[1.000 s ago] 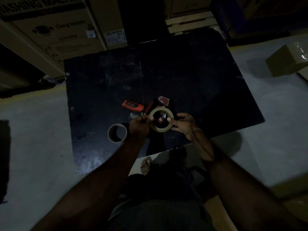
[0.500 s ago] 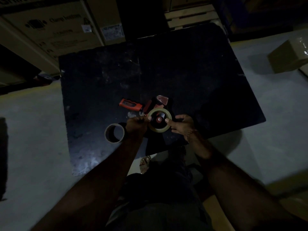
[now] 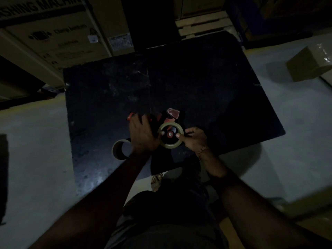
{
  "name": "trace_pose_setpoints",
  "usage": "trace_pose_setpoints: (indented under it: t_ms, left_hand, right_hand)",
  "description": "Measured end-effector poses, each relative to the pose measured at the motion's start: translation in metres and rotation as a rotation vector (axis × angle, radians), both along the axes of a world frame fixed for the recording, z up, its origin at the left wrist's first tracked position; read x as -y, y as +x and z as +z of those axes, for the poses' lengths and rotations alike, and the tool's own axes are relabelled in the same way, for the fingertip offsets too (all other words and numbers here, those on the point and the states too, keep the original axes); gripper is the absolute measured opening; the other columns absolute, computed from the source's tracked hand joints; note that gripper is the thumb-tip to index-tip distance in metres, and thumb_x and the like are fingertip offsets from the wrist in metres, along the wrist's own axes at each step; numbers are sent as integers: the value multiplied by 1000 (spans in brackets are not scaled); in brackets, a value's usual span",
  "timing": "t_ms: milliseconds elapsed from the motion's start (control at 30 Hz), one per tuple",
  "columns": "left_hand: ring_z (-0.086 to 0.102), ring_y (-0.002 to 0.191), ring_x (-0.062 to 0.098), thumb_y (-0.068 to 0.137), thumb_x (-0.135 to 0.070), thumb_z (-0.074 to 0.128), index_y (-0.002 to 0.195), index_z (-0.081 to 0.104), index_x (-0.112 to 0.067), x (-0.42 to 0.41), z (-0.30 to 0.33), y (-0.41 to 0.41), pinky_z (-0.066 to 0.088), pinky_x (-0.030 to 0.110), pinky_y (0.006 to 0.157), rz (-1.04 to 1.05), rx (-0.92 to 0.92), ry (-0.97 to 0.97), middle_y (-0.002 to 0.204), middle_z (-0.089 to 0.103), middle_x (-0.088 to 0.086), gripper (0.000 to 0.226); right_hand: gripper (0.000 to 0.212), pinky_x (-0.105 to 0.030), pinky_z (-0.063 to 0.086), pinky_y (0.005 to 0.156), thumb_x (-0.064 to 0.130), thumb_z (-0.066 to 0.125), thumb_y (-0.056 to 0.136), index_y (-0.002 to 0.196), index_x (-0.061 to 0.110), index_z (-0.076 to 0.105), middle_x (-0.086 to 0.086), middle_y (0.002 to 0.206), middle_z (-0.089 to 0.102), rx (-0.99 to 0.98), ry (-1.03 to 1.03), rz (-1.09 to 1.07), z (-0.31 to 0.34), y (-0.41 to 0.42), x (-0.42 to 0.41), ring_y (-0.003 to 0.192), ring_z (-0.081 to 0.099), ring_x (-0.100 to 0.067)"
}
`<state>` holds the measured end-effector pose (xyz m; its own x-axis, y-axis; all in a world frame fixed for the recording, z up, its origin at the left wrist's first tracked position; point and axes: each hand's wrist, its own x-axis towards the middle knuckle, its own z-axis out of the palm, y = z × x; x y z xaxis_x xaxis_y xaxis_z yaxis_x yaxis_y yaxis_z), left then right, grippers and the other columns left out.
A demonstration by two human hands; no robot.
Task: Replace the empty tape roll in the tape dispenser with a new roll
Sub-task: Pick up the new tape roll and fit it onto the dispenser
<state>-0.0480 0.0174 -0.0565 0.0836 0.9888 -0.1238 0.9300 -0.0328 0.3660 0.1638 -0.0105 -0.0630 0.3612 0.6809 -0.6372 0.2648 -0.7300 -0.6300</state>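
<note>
Left hand now over dispenser, perhaps steadying tape roll.

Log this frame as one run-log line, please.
stage: new roll on dispenser hub | left hand: over dispenser handle | right hand: fingers on roll | empty core: on table, left

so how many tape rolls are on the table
2. One roll sits on the red dispenser, held between both hands. The other, a bare cardboard core, lies left of the left hand. More could be hidden in the dark.
</note>
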Motion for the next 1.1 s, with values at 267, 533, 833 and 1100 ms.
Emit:
trace_pose_setpoints:
  t_ms: [267, 533, 833, 1100]
  left_hand:
    - [51, 141, 30, 80, -88, 59, 151, 51, -26, -49, 37, 1, 27, 41, 124, -291, -183, -480, 153, 57, 9, 94]
    - [67, 114, 13, 89, -63, 74, 132, 71, -27, -7, 31, 2, 51, 28, 100, -49, 300, -670, 125, 75, -3, 57]
    - [77, 83, 8, 67, -89, 71, 94, 74, -38, -14, 78, 12, 65, 37, 78, 83, 437, -407, 85, 78, -14, 57]
    - [73, 97, 18, 58, -93, 71, 117, 57, -35, -7, 144, 38, 61, 43, 88, 223, 359, -265, 108, 74, -9, 83]
  right_hand:
    - [31, -26, 54, 78, 33, 84, 84, 104, 11, 73, -6, 102, 77, 122, 75, -2, 12, -9, 5, 93, 72, -21]
    - [20, -29, 58, 79, 32, 76, 92, 99, 13, 77, -2, 98, 79, 225, 229, 113, 40, 4, 15, 91, 73, -17]
    - [26, -34, 61, 75, 44, 79, 86, 86, 19, 73, 1, 93, 72, 248, 448, 130, 101, 25, -18, 84, 69, -14]
    - [22, -23, 56, 71, 32, 80, 86, 100, 17, 72, 0, 99, 65, 335, 648, 367, 164, 35, -62, 80, 61, -6]
